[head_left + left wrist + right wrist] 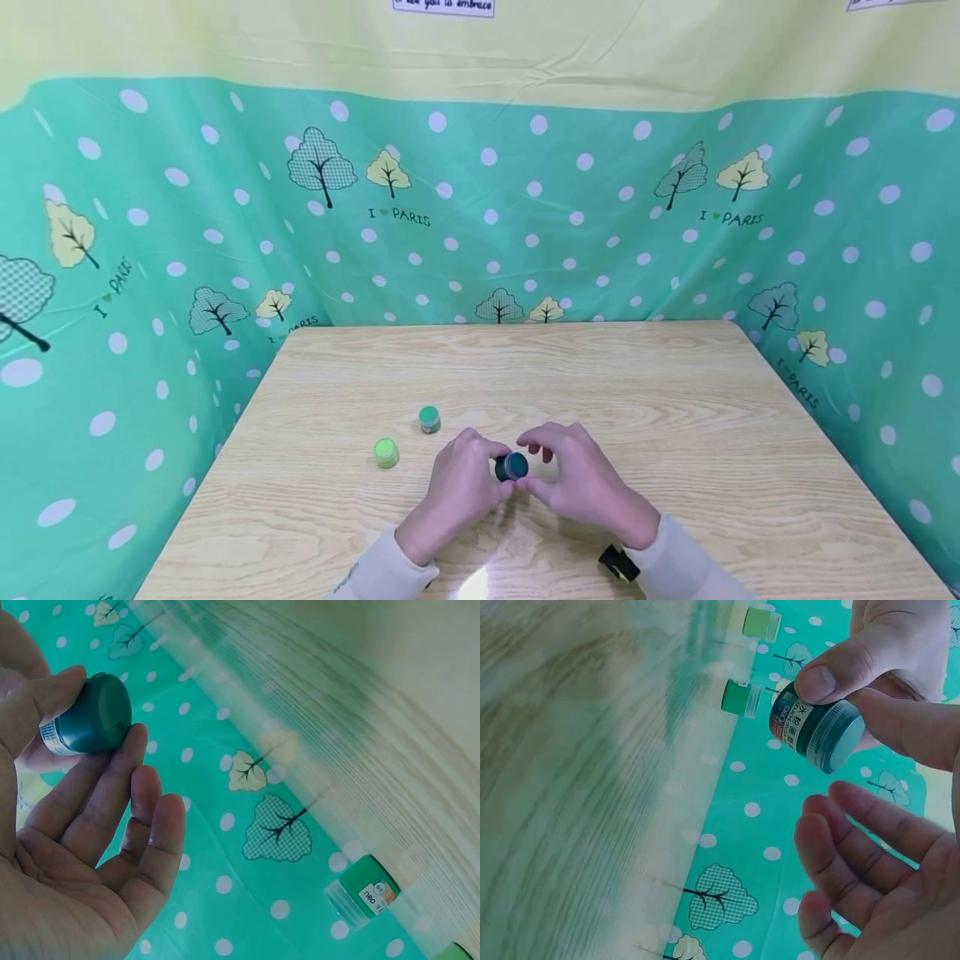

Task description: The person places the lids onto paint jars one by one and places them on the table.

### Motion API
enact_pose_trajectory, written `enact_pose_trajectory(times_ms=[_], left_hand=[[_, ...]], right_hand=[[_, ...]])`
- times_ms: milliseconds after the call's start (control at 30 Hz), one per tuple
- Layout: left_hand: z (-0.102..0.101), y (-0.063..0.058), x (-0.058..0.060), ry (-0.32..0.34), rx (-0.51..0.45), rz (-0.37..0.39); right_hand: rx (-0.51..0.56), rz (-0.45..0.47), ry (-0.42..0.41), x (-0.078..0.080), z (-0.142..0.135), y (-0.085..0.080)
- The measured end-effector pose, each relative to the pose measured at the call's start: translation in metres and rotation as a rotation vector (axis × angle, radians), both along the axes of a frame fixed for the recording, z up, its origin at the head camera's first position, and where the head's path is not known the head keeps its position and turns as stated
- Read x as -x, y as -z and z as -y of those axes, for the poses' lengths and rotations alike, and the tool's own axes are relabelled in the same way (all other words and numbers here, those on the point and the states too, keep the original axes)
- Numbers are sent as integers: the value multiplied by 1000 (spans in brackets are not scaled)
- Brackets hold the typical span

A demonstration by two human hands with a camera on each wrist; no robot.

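Note:
A small dark teal paint jar (512, 467) with a ridged, clear-rimmed lid is held over the table, tilted so its lid faces right. My left hand (465, 475) pinches its body between thumb and fingers; the left wrist view shows the jar's dark base (112, 712) toward the camera. Printed lettering shows on the jar's label (793, 720) in the right wrist view. Beside the lid is my right hand (573, 477), its thumb at the lid's edge; whether it touches cannot be told. Its other fingers (870, 855) are loosely bent and apart from the jar.
Left of the hands, a green jar (429, 419) and a light green jar (386, 452) stand on the wood-grain table (637, 375). A dotted teal cloth (525, 242) with trees hangs behind and at both sides. A black strap piece (619, 563) is at the right sleeve.

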State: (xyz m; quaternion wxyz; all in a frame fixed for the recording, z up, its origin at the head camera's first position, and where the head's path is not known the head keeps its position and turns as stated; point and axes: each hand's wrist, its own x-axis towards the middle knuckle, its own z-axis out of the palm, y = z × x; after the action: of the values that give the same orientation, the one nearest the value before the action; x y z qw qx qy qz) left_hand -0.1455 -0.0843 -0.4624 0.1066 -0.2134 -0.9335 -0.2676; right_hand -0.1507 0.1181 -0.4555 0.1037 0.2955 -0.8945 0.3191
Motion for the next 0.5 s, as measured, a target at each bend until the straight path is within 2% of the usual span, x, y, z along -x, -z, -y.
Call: enact_pose_trajectory(times_ms=[133,500], left_hand=[[1,1,0,6,-7,-5],[1,0,0,11,-23,-12]], right_hand=[[3,-22,-40,1,0,0],[-8,39,-45,0,1,1]])
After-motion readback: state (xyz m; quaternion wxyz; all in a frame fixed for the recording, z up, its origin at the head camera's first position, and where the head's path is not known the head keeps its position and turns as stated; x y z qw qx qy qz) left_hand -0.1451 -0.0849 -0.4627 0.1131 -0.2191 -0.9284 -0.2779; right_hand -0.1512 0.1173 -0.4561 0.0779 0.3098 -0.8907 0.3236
